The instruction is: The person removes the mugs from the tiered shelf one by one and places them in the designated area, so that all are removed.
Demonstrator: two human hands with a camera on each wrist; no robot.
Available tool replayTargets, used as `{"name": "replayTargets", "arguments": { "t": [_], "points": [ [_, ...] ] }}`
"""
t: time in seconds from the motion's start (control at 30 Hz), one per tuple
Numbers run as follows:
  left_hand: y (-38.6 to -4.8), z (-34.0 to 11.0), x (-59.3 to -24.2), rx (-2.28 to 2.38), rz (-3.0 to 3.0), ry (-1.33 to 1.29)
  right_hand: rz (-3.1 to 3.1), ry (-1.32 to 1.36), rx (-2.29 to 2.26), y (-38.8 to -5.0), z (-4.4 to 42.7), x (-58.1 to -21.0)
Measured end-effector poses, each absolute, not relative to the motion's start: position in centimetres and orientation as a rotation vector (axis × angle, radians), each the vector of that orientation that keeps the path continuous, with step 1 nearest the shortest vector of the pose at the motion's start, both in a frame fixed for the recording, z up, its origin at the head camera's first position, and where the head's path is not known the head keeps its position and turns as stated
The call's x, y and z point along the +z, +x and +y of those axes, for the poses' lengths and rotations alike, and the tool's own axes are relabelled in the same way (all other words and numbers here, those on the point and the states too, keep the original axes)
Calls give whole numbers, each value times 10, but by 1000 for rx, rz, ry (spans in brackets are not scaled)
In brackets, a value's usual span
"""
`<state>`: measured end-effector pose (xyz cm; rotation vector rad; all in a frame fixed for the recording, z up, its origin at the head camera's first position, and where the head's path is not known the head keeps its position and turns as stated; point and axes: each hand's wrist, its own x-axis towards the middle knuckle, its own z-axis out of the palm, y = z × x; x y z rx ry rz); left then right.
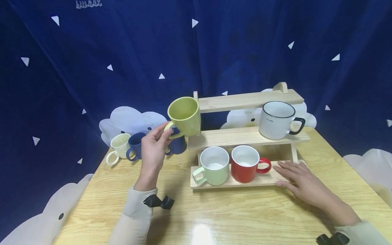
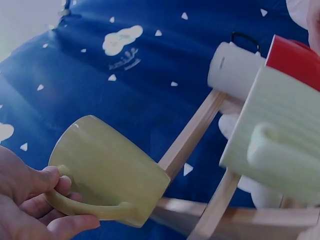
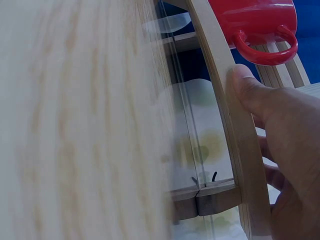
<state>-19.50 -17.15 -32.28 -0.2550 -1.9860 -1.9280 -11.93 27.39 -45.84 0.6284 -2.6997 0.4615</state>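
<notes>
My left hand (image 1: 152, 149) pinches the handle of a yellow-green mug (image 1: 190, 119), held upright in front of the left end of the wooden rack's middle shelf (image 1: 223, 136). In the left wrist view, thumb and fingers close round that handle, and the base of the mug (image 2: 107, 167) is by a shelf end; whether they touch I cannot tell. My right hand (image 1: 306, 183) rests with extended fingers on the right end of the bottom shelf (image 1: 274, 178), beside a red mug (image 1: 244, 170). A pale green mug (image 1: 215, 170) stands left of the red one.
A white mug with a black rim and handle (image 1: 276, 120) stands on the middle shelf's right part. The top shelf (image 1: 245, 100) is above it. On the table's left are a cream mug (image 1: 120, 144) and two dark blue mugs, one (image 1: 177, 145) partly behind the yellow-green mug.
</notes>
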Motion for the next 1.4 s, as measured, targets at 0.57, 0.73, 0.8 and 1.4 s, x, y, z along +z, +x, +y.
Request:
{"name": "replayTargets", "arguments": {
  "t": [0.57, 0.73, 0.8, 1.4],
  "points": [
    [-193, -222, -353, -1950, -1929, -36, -2680, 647, 436, -122, 275, -457],
    [-194, -232, -365, -1959, -1965, 11, -2690, 639, 443, -122, 275, -458],
    [-195, -234, -370, -1972, -1976, 18, -2699, 633, 446, -121, 275, -458],
    [-212, -232, -427, -1997, -2166, 23, -2695, 634, 458, -119, 274, -459]
  ]
}}
